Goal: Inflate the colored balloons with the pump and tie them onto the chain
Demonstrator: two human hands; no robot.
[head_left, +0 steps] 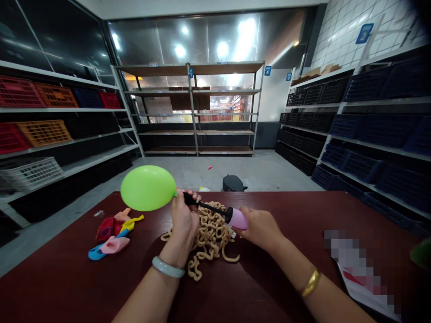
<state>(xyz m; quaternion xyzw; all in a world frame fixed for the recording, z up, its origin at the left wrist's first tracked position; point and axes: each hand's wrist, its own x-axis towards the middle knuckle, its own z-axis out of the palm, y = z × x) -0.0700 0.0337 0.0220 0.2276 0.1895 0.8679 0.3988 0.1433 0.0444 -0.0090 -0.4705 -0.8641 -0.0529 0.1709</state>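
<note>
A light green balloon (148, 188), inflated, sits on the nozzle end of a hand pump. My left hand (184, 220) is closed around the pump's black end and the balloon's neck. The purple part of the pump (238, 219) is gripped by my right hand (261, 228), with the black rod (213, 207) showing between the two hands. Beneath them a heap of beige curly pieces (210, 237) lies on the dark red table (269, 287). Several deflated balloons (112, 235), red, yellow, blue and pink, lie left of my left hand.
A partly pixelated packet (360, 278) lies at the table's right. Something green (420, 253) shows at the right edge. Beyond the table, a dark bag-like object (233, 183) rests on the floor; shelves with crates (43, 133) flank the room.
</note>
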